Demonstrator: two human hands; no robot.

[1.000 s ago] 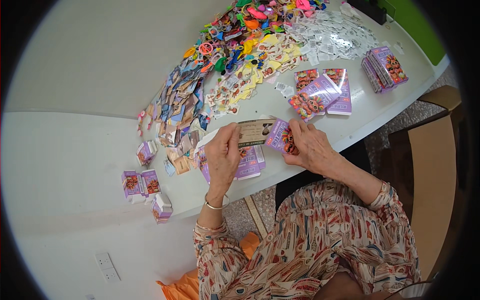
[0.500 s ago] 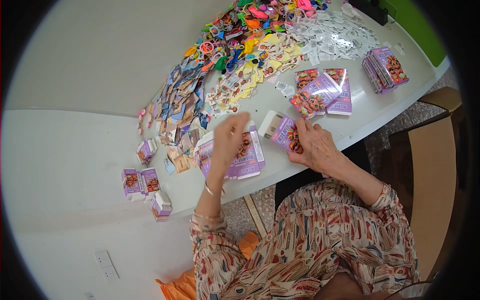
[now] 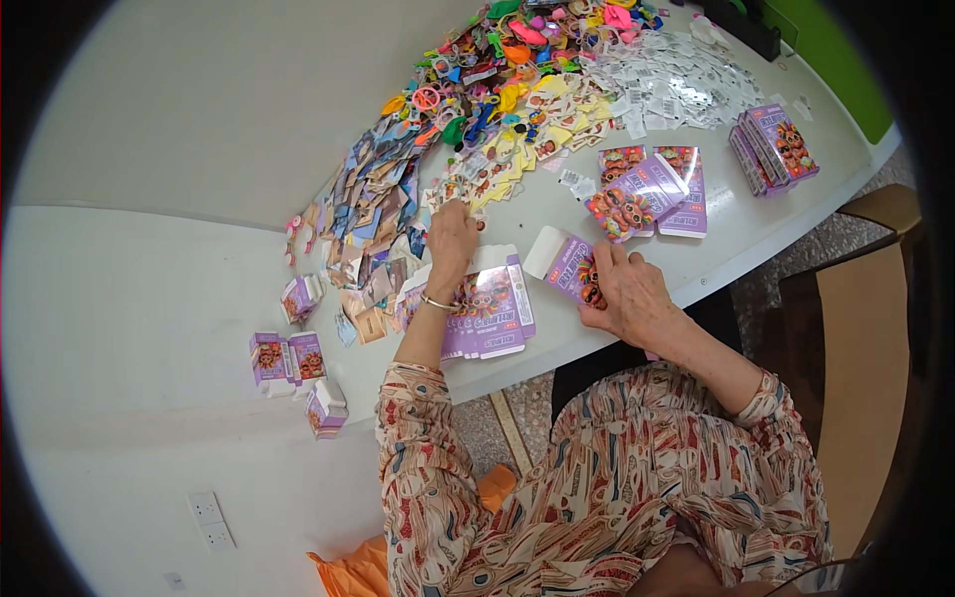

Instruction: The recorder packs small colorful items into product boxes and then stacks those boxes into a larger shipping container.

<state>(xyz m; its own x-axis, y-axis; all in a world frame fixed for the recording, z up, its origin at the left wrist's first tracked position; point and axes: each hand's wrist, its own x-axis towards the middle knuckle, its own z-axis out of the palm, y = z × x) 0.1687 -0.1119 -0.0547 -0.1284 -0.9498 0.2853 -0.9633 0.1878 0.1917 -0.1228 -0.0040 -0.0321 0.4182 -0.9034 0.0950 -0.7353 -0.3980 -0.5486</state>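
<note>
My right hand (image 3: 629, 291) holds a small purple printed carton (image 3: 567, 267) on the white table (image 3: 557, 214), its white flap open toward the left. My left hand (image 3: 453, 237) reaches forward, fingers down on the edge of a pile of small yellow and white sticker cards (image 3: 507, 159). Whether it has one pinched is hidden. Under that forearm lies a stack of flat purple carton blanks (image 3: 492, 310).
Piles of colourful small toys (image 3: 497, 60), grey-blue cards (image 3: 373, 204) and white packets (image 3: 676, 80) cover the far table. More flat cartons (image 3: 647, 184) and a bundle (image 3: 776, 144) lie right. Finished boxes (image 3: 286, 358) stand left. A wooden chair (image 3: 865, 348) is at right.
My left hand let go of the carton and stretched forward to the sticker pile. The right hand kept the carton and lowered it toward the table.
</note>
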